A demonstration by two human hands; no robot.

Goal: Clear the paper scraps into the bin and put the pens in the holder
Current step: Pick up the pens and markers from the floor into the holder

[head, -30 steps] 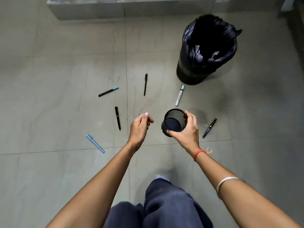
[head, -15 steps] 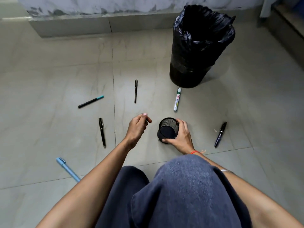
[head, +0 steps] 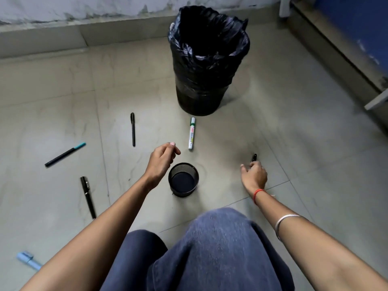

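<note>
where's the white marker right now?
Head view: the white marker lies on the floor just in front of the black bin, beyond the mesh pen holder and slightly right of the left hand.

This looks like an indoor room in a home or a plain office — which of the two cannot be told. The floor (head: 294, 133) is laid with large pale grey tiles with faint veining and thin grout lines, and a matching tiled skirting (head: 42, 42) runs along the base of a whitish, stained wall (head: 63, 7). A bin (head: 206, 66) lined with a black plastic bag stands on the floor, with a black mesh holder (head: 183, 180) and loose pens nearby — desk stationery. At the right edge sits the lower frame of some blue-and-grey furniture (head: 346, 38), too blurred to identify.
</note>
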